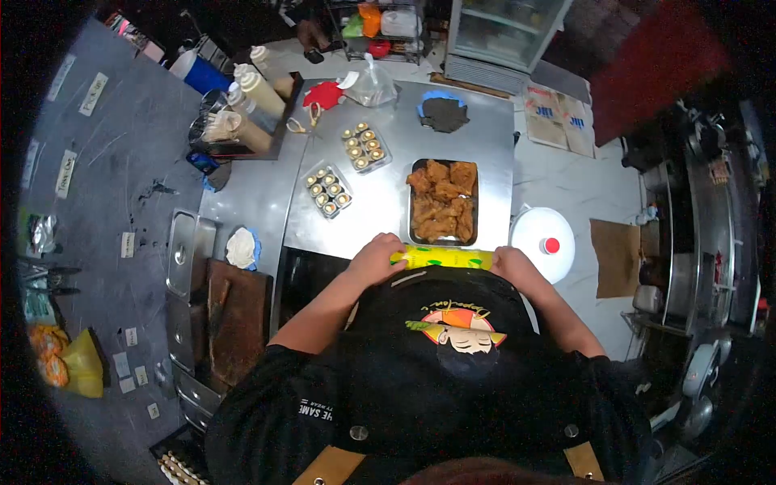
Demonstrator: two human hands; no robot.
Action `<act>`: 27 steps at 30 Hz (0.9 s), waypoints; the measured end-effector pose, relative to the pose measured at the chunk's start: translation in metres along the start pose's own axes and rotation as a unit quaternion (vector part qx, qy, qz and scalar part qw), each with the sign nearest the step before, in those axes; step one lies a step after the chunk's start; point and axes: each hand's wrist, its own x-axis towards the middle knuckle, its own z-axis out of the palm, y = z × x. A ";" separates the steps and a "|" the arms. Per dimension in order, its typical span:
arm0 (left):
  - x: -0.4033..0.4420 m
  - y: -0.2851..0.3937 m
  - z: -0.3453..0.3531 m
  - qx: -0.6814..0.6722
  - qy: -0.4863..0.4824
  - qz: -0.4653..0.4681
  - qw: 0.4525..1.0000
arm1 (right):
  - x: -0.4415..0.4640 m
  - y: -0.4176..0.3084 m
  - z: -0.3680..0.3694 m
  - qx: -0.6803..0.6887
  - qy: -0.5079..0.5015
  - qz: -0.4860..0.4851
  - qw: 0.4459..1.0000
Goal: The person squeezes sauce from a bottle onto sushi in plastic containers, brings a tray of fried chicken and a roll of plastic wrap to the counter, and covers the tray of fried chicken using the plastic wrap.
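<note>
A long yellow cling wrap box with green marks lies across the front of my apron, at the near edge of the steel table. My left hand grips one end of it and my right hand the other. Just beyond the box is a black tray filled with browned fried chicken pieces. Two clear trays of small sushi rolls, one nearer and one farther, sit to the left of the chicken.
A dark cloth and a clear plastic bag lie toward the table's far end, near scissors. Squeeze bottles stand at left. A brown cutting board is at lower left; a white round lid is at right.
</note>
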 end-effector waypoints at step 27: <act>0.069 0.038 0.016 -0.075 -0.023 0.053 0.995 | 0.002 0.006 0.027 0.245 0.069 0.087 0.963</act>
